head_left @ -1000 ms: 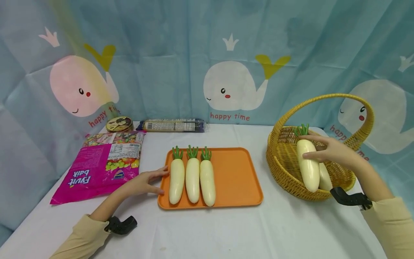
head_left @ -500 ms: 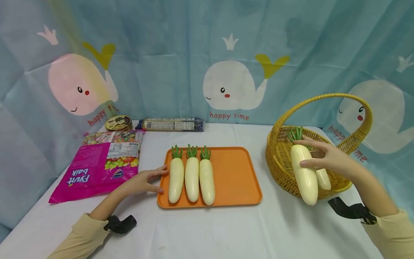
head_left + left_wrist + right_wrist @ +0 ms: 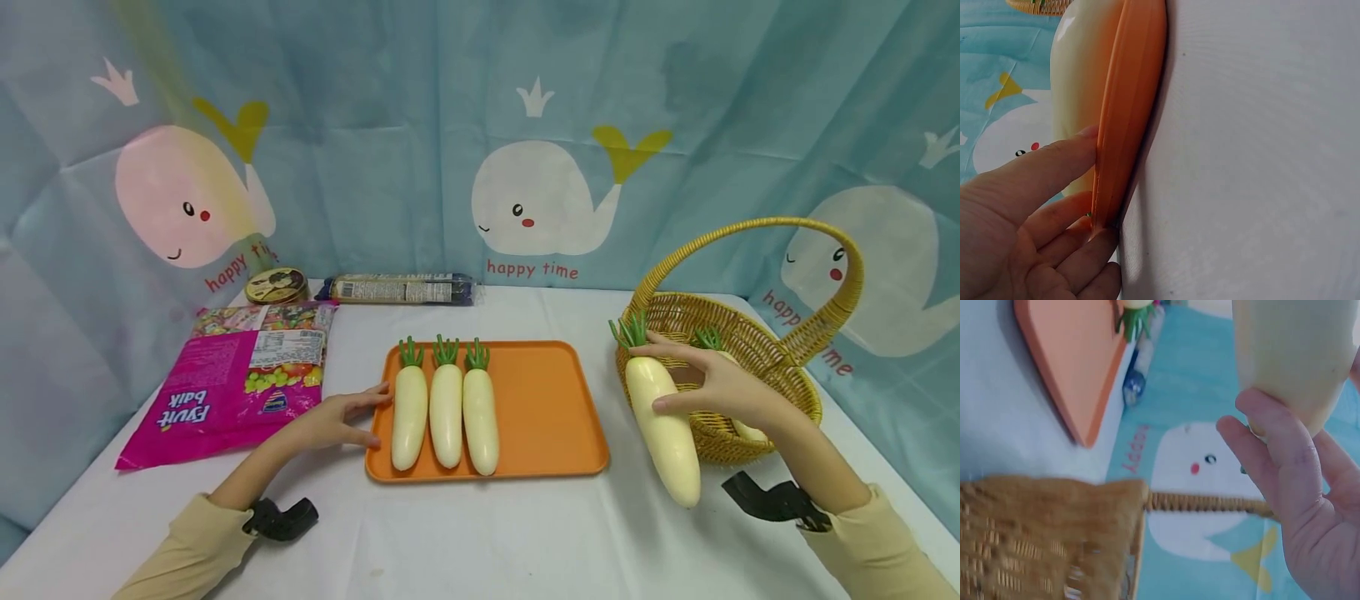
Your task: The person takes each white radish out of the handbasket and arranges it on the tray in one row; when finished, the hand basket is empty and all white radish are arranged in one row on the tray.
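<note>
My right hand (image 3: pixel 705 379) grips a white radish (image 3: pixel 663 429) with green leaf stubs, fingers and thumb round its upper part. It hangs tilted in front of the left side of a wicker basket (image 3: pixel 801 408). Inside the basket another radish (image 3: pixel 748 431) shows partly behind the hand. In the right wrist view the held radish (image 3: pixel 1294 356) rises above the curled fingers. My left hand (image 3: pixel 330 423) holds the left edge of an orange tray (image 3: pixel 547 408), thumb and index finger over its rim (image 3: pixel 1124 112). Three radishes (image 3: pixel 447 417) lie side by side on the tray's left half.
A pink candy bag (image 3: pixel 225 392) lies left of the tray, close to the left forearm. Behind it stand a round tin (image 3: pixel 276 286) and a long wrapped package (image 3: pixel 405 289). The basket's tall handle (image 3: pixel 757 223) arches over its opening. A blue whale-print curtain (image 3: pixel 390 167) hangs behind the table.
My right hand has lifted the radish out of the basket and moved it left and toward me, past the basket's rim. The left hand and the tray stay in place.
</note>
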`<state>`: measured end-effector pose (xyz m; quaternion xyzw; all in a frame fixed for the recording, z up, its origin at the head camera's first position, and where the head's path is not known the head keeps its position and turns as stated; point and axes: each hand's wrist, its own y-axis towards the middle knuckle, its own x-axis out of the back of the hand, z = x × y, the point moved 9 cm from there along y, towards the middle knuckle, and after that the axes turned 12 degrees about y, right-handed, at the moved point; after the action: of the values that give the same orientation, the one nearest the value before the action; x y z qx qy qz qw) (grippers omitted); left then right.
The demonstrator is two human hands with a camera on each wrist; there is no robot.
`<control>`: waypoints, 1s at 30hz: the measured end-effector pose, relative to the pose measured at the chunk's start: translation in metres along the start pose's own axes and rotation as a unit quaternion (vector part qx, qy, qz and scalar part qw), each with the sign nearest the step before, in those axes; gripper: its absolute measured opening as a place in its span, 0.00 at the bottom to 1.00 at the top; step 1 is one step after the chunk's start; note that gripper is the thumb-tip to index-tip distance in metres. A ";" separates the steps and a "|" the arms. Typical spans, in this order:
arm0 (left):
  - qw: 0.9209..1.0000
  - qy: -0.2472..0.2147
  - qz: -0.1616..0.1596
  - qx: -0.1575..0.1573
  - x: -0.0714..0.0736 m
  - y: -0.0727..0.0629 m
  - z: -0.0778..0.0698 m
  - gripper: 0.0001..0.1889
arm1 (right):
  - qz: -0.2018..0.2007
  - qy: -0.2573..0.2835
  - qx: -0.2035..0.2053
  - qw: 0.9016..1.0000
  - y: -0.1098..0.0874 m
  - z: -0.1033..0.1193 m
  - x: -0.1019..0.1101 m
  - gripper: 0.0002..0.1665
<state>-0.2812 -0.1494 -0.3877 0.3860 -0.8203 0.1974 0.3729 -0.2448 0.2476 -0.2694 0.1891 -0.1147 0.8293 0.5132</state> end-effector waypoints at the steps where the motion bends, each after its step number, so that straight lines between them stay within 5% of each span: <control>1: 1.000 0.002 0.000 -0.001 0.000 0.000 0.000 0.34 | 0.005 0.007 0.004 1.000 0.002 0.000 -0.004 0.37; 8: 1.000 -0.003 0.002 0.002 -0.002 -0.002 0.004 0.34 | 0.015 0.078 0.015 0.997 0.022 -0.003 -0.024 0.38; 13: 1.000 -0.003 0.002 -0.003 -0.001 -0.001 0.003 0.34 | 0.025 0.073 0.015 0.997 0.042 -0.009 -0.037 0.38; 21: 1.000 -0.004 0.005 -0.003 -0.002 0.001 0.001 0.34 | 0.047 0.118 -0.025 0.992 0.070 -0.029 -0.068 0.40; 30: 1.000 -0.006 0.004 0.001 0.001 0.000 0.001 0.34 | 0.056 0.055 -0.043 0.996 0.100 -0.041 -0.092 0.41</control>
<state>-0.2819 -0.1508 -0.3875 0.3841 -0.8238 0.1974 0.3673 -0.3048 0.1442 -0.3453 0.1139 -0.1320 0.8604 0.4788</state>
